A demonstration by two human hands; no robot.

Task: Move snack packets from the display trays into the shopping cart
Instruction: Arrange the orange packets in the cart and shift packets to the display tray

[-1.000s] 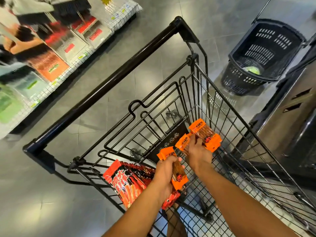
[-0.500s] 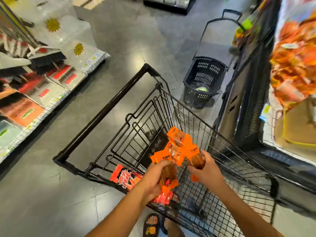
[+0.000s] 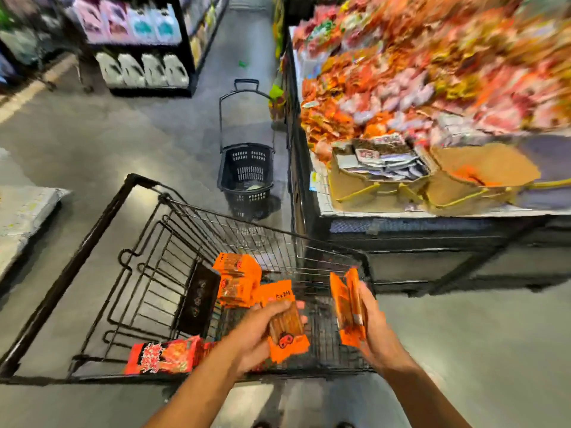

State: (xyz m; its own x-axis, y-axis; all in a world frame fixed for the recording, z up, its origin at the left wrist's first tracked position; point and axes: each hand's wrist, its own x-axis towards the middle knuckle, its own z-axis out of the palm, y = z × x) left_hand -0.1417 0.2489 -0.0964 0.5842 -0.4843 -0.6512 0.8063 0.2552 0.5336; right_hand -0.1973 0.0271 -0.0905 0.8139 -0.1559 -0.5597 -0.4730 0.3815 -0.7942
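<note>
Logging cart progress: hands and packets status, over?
Left hand grips one orange packet above cart. Right hand grips more orange packets. Orange pile already in cart. Nothing blocks drop.

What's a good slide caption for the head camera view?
Left hand and right hand each hold orange snack packets over the wire shopping cart beside the display trays.

Dark characters top the orange packet (image 3: 286, 329), seemingly East Asian script, too blurred to read.

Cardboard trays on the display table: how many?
2: left cardboard tray at the display table's front edge, holding pale packets; right cardboard tray beside it, holding orange packets. Blur behind may hide more.
</note>
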